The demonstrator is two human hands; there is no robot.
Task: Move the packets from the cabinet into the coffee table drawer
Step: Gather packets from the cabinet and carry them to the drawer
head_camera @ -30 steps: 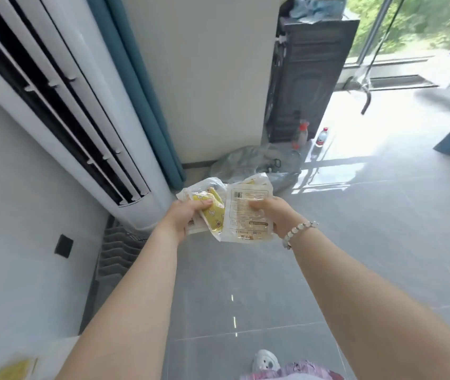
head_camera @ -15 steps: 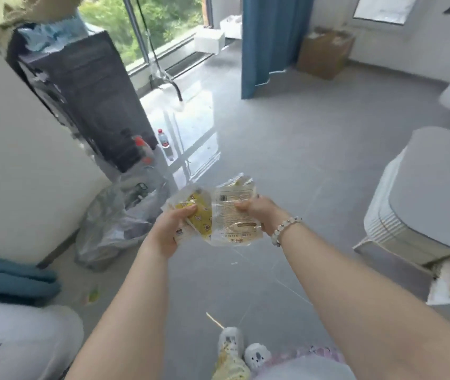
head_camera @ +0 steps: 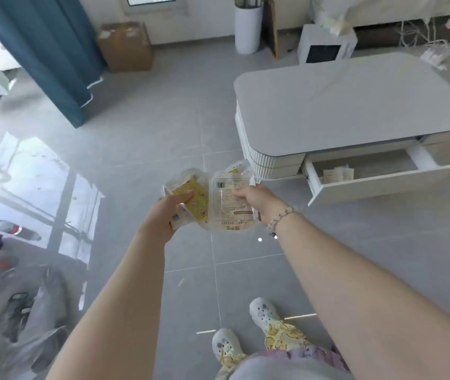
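Both hands are raised side by side in front of the body in the head view, each closed on its own load. The left hand [head_camera: 163, 215] grips a yellow packet [head_camera: 193, 200] with the thumb laid across its face, and at least one more clear wrapper seems to be tucked behind it. The right hand [head_camera: 256, 201], with a bead bracelet [head_camera: 281, 218] at the wrist, pinches a pale packet [head_camera: 230, 208] by its right edge, printed side up. Another wrapper peeks out behind its top. The two bundles touch or slightly overlap in the middle, held in the air above the floor [head_camera: 163, 127]. So the packets are out of the cabinet, which is not in view, and not yet put away.

The drawer [head_camera: 382, 185] stands open on the near side of the coffee table, under the grey tabletop [head_camera: 355, 105]. It lies ahead and to the right of the hands. Its long axis runs left to right along the table's near edge, and its left end is closest to the hands. A few small packets [head_camera: 339, 172] lie inside near that left end.

The right hand is the nearer one, so I judge its packet would go in first, over the front panel near the left corner. The left hand would then have to reach across the body, or wait for a step to the right.
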